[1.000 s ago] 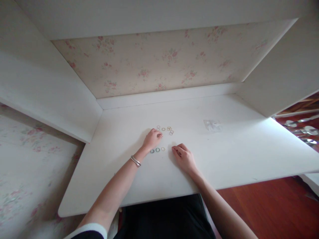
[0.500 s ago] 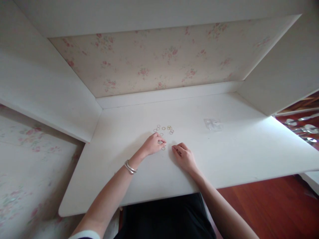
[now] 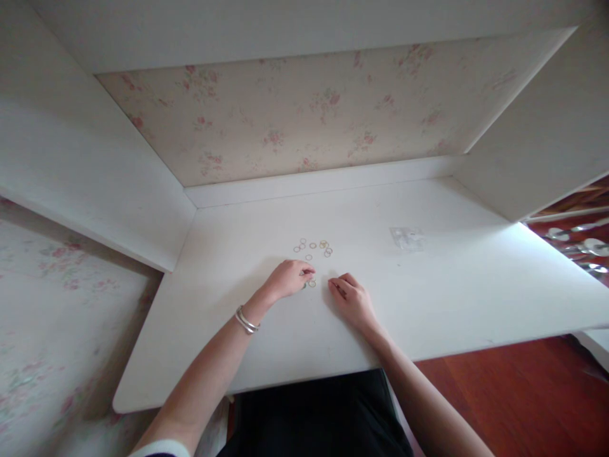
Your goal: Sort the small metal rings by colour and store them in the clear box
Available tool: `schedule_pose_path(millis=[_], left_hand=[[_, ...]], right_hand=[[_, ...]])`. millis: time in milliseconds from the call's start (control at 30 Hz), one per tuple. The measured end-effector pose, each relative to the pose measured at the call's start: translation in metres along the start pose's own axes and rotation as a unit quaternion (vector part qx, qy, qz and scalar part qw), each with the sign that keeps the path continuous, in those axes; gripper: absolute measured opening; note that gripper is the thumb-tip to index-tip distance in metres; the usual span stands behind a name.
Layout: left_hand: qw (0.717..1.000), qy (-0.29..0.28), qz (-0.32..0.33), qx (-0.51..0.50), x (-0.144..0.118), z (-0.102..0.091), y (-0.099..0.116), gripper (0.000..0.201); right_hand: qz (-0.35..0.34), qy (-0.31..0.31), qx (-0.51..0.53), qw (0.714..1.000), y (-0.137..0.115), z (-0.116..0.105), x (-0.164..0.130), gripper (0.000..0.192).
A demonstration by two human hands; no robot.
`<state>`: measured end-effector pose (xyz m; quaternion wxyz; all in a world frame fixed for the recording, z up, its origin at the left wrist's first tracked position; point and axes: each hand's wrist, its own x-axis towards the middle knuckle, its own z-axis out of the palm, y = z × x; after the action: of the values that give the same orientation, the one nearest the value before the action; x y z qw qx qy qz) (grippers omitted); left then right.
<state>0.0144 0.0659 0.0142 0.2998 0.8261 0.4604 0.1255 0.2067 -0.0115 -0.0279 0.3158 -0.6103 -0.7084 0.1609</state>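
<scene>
The white desk [image 3: 451, 298] is filling most of the view, its back edge running along a floral-papered wall panel [image 3: 295, 120] and its near edge lying just above the person's lap. A small clear packet [image 3: 407, 237] is lying flat toward the right side of the desk, well apart from both hands.

The left hand [image 3: 288, 279], a silver bangle [image 3: 246, 321] at its wrist, is sitting near the middle of the desk. A second ago it was reaching farther back, its fingertips at the loose cluster of small gold rings [image 3: 314, 247]; now it is drawing back toward the near edge, and its curled fingertips are pinching down at the short row nearer the person — a gold ring [image 3: 312, 284] is showing just beyond the fingertips, with a darker one half hidden under them. The fingers are closing together, but whether they are actually gripping a ring is too small to tell. Judging from that shift, a ring is being carried from the far cluster to the near row.

The right hand [image 3: 352, 301] is not moving across the three pictures — loosely curled, palm down, resting on the desk just beside the near row and holding nothing visible.
</scene>
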Motion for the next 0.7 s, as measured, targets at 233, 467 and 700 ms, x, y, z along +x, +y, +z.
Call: schedule_pose_path(millis=[233,467,700], left_hand=[[0.999,-0.028,0.01,0.043,0.004,0.004,-0.001,0.018],[0.998,-0.003,0.018,0.066,0.005,0.012,-0.003,0.018],[0.998,0.004,0.021,0.053,0.005,0.012,-0.003,0.016]], right_hand=[[0.002,-0.004,-0.002,1.0,0.001,0.001,0.0,0.029],[-0.001,-0.005,0.003,1.0,0.0,-0.001,0.0,0.028],[0.004,-0.008,0.006,1.0,0.001,0.001,0.0,0.028]])
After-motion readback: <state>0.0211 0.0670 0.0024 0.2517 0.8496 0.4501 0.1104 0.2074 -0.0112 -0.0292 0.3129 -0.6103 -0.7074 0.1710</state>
